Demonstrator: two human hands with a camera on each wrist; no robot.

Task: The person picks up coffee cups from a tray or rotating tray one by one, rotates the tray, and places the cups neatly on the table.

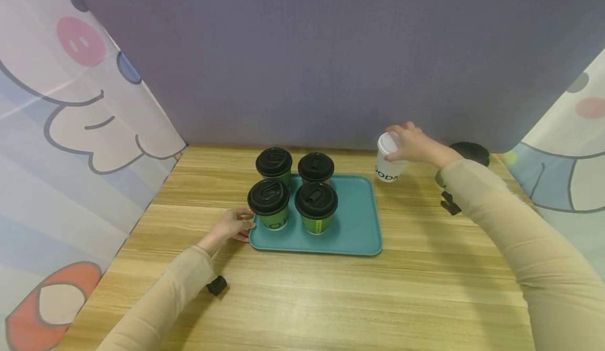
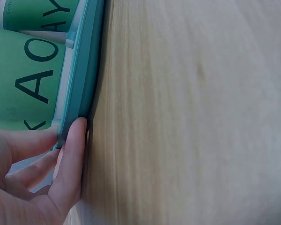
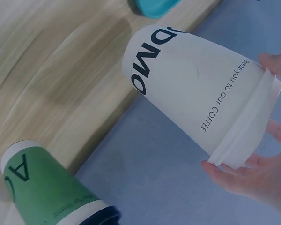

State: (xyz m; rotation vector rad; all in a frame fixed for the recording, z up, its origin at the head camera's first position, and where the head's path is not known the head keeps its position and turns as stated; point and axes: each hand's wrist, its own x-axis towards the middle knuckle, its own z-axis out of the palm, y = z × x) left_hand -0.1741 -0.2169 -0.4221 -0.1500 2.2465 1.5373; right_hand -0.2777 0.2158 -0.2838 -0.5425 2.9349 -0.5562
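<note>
My left hand [image 1: 235, 226] pinches the left rim of a teal tray [image 1: 356, 219]; in the left wrist view the thumb lies over the rim and a finger [image 2: 74, 150] is at its outer side. Several green paper coffee cups [image 1: 315, 226] with black lids stand upright on the tray's left half. Past the tray's right back corner, my right hand [image 1: 410, 143] grips a white paper coffee cup [image 1: 387, 169] from above, by its white lid. Dark letters run round that cup near its base, and in the right wrist view fingertips sit around the lid's rim [image 3: 241, 122].
Another green coffee cup [image 3: 42, 187] with a dark lid stands right of the white one, mostly behind my right forearm in the head view. A grey-purple wall [image 1: 302, 62] rises behind the wooden table [image 1: 302, 298]. Cartoon-printed curtains [image 1: 61, 125] flank both sides.
</note>
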